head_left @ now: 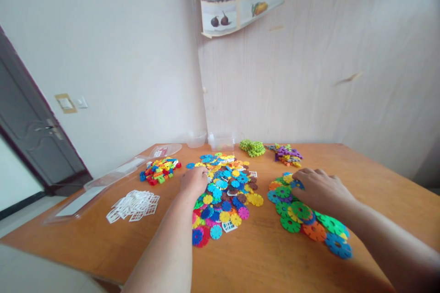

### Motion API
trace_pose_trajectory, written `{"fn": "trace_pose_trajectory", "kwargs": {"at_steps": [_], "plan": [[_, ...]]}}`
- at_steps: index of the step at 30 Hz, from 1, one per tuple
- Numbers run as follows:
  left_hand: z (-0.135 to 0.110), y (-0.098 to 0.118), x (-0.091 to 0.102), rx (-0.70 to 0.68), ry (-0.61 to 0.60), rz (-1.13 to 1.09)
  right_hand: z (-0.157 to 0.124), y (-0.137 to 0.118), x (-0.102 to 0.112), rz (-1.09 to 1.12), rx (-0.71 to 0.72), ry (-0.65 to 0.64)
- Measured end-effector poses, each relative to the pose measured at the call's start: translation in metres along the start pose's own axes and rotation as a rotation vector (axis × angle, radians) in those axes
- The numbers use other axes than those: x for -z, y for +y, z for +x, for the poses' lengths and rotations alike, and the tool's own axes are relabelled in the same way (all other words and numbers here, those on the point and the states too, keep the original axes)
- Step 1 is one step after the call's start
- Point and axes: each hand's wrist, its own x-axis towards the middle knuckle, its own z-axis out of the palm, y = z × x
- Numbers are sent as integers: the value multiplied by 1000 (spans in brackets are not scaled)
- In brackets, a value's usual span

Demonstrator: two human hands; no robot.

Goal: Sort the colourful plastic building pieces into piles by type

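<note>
My left hand [194, 179] rests with curled fingers on the left edge of a big heap of small coloured plastic discs [225, 197] in the middle of the wooden table [261, 256]. What its fingers pinch, if anything, is hidden. My right hand [318, 190] lies palm down with fingers bent over a second group of larger green, orange and blue discs [305, 217] on the right. Its fingertips touch the discs at the group's far left end.
White lattice pieces [134, 206] lie at the left, small coloured bricks [158, 170] behind them, and a clear plastic lid [103, 183] along the left edge. Green pieces [252, 148], a purple pile [288, 154] and two clear cups [209, 138] stand by the wall.
</note>
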Motion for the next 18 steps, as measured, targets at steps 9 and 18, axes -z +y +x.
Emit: {"fn": "trace_pose_trajectory", "kwargs": {"at_steps": [9, 18], "plan": [[-1, 3, 11, 3, 208, -80, 0, 0, 0, 28, -3, 45], [-28, 56, 21, -178, 19, -841, -9, -26, 3, 307, 241, 325]]}}
